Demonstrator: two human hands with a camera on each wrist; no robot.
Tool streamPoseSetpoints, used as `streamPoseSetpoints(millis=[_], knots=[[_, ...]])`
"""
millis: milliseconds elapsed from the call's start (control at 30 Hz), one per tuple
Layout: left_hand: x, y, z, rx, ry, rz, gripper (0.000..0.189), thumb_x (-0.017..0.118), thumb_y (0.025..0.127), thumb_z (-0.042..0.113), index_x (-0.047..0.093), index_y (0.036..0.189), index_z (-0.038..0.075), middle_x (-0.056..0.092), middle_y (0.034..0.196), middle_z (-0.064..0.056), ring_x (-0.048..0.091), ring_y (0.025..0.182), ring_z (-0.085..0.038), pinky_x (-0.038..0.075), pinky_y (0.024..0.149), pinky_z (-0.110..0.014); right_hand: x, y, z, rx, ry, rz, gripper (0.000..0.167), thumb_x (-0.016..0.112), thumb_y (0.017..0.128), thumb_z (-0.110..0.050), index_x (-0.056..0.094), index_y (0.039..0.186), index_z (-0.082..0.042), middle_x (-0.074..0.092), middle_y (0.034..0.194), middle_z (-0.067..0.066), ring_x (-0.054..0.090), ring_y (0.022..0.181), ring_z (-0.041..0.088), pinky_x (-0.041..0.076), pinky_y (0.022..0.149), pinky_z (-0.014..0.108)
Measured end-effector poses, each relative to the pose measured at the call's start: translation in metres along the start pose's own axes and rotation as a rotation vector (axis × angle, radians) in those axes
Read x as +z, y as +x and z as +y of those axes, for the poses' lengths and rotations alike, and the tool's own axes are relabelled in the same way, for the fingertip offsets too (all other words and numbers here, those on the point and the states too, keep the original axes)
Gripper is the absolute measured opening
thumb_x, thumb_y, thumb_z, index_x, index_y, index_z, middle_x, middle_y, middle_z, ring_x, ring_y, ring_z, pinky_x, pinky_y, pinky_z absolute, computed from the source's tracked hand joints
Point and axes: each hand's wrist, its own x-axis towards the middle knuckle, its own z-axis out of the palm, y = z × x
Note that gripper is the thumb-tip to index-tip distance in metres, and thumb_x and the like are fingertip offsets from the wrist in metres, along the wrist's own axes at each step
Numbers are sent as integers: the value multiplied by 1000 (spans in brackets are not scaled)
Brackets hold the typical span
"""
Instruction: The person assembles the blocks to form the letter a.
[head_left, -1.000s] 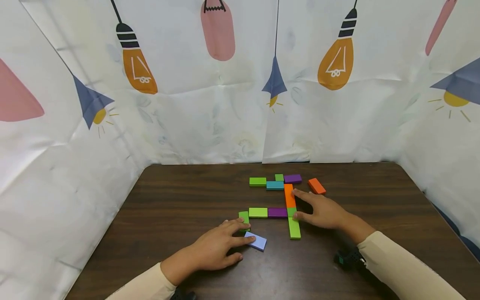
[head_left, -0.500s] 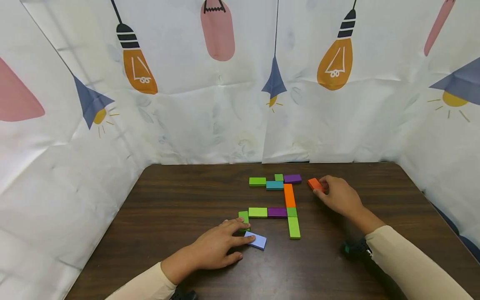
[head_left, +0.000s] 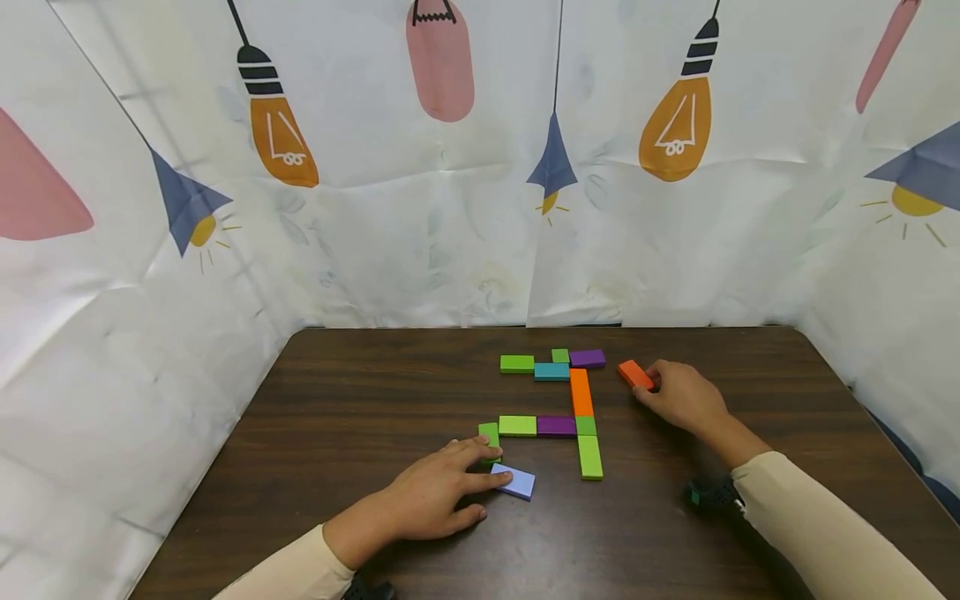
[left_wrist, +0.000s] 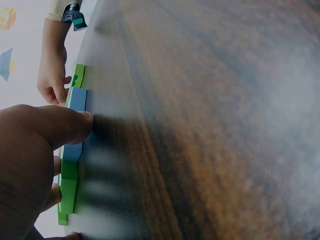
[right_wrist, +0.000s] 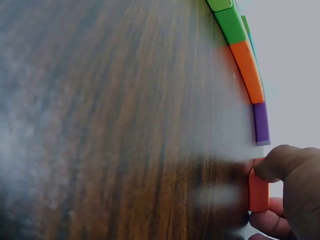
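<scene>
My left hand (head_left: 431, 496) rests with fingers spread, touching a green block (head_left: 488, 432) and a periwinkle-blue block (head_left: 519, 484) at the near left of the layout. In the left wrist view the thumb lies in front of the blue block (left_wrist: 73, 150). At the far right, my right hand (head_left: 684, 400) pinches a red-orange block (head_left: 632, 372) between thumb and fingers; the right wrist view shows this block (right_wrist: 258, 195) low at the table surface. It stands apart from the other blocks.
A long orange block (head_left: 581, 392) joins two rows: a far one with a teal block (head_left: 552, 372) and purple block (head_left: 587, 358), a near one with another purple block (head_left: 557, 427) and a lime block (head_left: 517, 426). The brown table (head_left: 360, 392) ends at a printed cloth (head_left: 375, 250).
My right hand has left the long orange block, moved right and away to the red-orange block, and now pinches it. The left hand has stayed where it was.
</scene>
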Motion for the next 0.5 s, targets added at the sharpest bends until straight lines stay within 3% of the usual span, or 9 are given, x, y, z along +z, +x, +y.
streamPoseSetpoints(millis=[233,500], knots=[[0,-1,-1,3,5,9,54,69,98,38,56,150,31,45,154,-4,38,145,-27,39,111,-54,1,-6,1,-8,21,27,43,73,89,-34,67,116,-1,69,99,11,61,76,21,51,59,40],[0,-1,-1,-3,-3,7,54,69,98,37,55,150,32,45,154,-3,38,146,-27,39,111,-54,-3,-24,-16,-120,59,102,34,77,87,-31,72,112,-9,68,101,6,60,84,22,50,62,40]])
